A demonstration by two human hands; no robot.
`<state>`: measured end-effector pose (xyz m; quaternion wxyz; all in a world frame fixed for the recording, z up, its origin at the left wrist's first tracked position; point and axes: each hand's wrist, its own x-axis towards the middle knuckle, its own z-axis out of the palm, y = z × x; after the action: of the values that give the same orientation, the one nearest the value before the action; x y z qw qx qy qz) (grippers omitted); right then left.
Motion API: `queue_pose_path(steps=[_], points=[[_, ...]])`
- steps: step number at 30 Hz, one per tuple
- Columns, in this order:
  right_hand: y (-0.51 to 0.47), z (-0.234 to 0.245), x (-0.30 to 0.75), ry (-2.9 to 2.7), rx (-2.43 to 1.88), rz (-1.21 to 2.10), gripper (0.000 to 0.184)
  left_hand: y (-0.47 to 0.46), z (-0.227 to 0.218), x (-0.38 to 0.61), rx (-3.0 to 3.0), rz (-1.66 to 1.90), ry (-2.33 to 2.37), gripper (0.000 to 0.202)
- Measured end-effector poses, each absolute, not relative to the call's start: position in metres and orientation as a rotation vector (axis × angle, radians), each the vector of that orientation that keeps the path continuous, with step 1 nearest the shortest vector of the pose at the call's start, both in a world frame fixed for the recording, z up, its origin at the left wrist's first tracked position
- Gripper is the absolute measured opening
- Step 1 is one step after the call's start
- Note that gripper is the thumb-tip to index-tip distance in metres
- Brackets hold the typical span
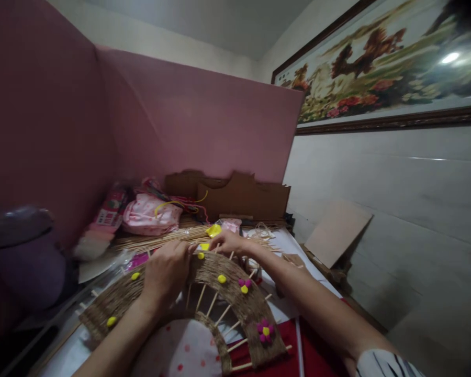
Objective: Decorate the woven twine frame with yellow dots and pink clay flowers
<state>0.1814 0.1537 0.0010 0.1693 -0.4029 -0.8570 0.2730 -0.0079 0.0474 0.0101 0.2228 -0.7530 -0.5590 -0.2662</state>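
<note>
An arched fan shape woven from brown twine over thin wooden sticks (239,306) stands in front of me. Yellow dots and magenta-petalled flowers (265,331) decorate its band. My left hand (168,269) is closed over the top of the band, thumb side toward the middle. Just behind the upper edge, my right hand (231,242) has its fingers bent down beside a yellow piece (204,246). Its fingertips are partly hidden, so what they pinch cannot be made out. Another yellow piece (214,230) lies just beyond that hand.
Bundled wooden sticks (141,240) lie across the table behind the fan shape. Farther back are a pink dotted cloth bag (152,214) and cut cardboard (245,196). A lidded purple container (21,267) stands at left. Red material (317,345) lies at lower right.
</note>
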Motion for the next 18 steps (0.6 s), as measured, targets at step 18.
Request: queue_pose_path(steps=[18], points=[[0.132,0.02,0.197,-2.064,-1.128,1.217,0.049,0.046,0.028,-0.023,-2.071,-0.99,-1.716,0.025]])
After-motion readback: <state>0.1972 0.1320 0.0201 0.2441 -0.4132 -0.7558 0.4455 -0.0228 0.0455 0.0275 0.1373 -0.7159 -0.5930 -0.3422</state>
